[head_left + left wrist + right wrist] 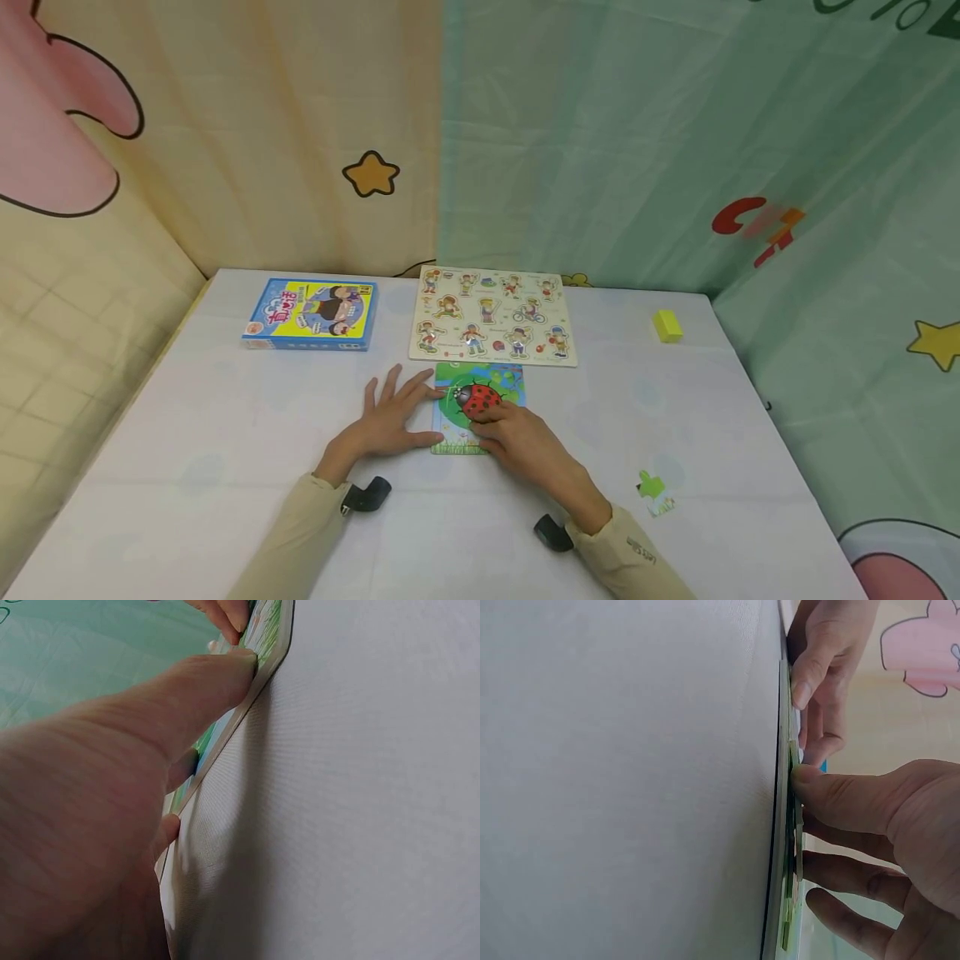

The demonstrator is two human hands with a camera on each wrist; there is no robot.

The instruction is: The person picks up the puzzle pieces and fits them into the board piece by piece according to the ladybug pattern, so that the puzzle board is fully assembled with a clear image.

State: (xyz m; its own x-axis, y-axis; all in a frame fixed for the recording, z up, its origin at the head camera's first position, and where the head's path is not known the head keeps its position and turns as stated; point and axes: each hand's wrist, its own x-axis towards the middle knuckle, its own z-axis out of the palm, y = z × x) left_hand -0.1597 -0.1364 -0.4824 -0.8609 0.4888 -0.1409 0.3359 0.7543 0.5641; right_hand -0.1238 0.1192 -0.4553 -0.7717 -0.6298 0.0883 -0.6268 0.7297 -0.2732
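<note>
A jigsaw puzzle (459,437) with a red ladybug on a green and blue ground lies flat on the white table. My left hand (390,421) is spread at its left side, thumb and fingertips touching the edge; the left wrist view shows the thumb (217,679) resting on the rim. Over the puzzle's right half, my right hand (522,442) pinches a puzzle piece (799,844) between thumb and fingers. From the side, in the right wrist view, that piece sits slightly above the puzzle's tray (775,847). The hand covers the puzzle's lower right part in the head view.
Loose puzzle pieces (654,492) lie to the right of my right hand. Behind the puzzle lies a wooden picture board (491,312). A blue and yellow box (311,315) is at the back left, a yellow block (667,326) at the back right. Curtains hang behind the table.
</note>
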